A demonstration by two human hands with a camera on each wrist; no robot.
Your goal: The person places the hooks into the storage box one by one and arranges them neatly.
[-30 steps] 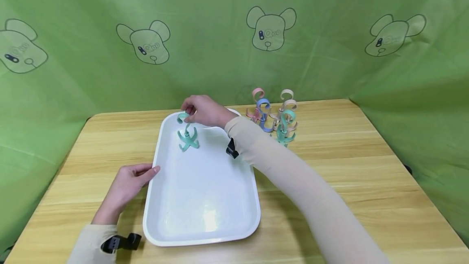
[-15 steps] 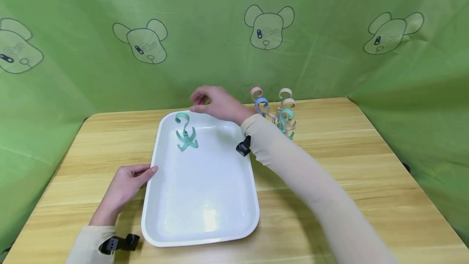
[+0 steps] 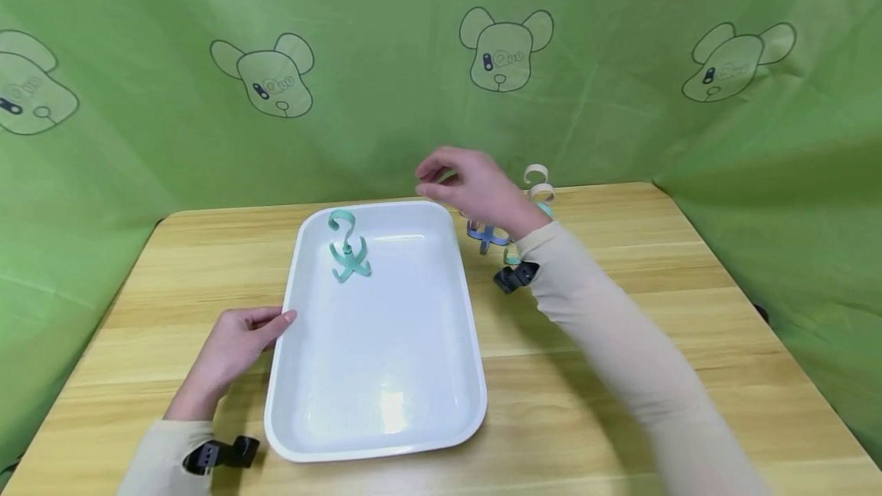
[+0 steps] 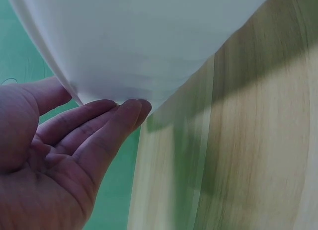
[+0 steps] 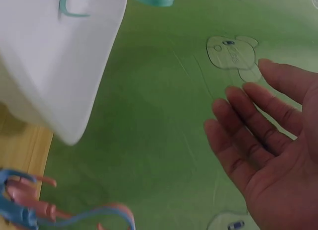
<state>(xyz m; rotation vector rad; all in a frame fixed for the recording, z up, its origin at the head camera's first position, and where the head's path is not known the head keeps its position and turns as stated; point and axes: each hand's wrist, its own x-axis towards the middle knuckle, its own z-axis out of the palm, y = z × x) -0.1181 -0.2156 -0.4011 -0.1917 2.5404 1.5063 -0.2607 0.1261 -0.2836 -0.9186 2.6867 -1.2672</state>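
Observation:
My left hand (image 3: pixel 237 343) holds the left rim of a white tray (image 3: pixel 379 358). In the left wrist view the thumb lies over the rim and the fingers press the outer wall (image 4: pixel 124 51). One mint-green rotating four-claw hanging hook (image 3: pixel 351 260) stands in the tray's far left part. Above the tray's far right corner my right hand (image 3: pixel 475 186) is in the air. It holds nothing, and its fingers are loosely bent in the right wrist view. Below and behind it are a blue four-claw hook (image 3: pixel 485 238) and cream hooks (image 3: pixel 542 190), partly hidden by the arm.
A pink hook (image 5: pixel 31 197) lies against the blue one in the right wrist view. The group of hooks stands on the wooden table (image 3: pixel 606 312), right of the tray. A green curtain (image 3: pixel 386 83) with printed mouse heads hangs behind the table's back edge.
My right hand has let go of the mint-green hook, which stays standing in the tray. It has then moved up and right toward the other hooks. The left hand stays at the rim.

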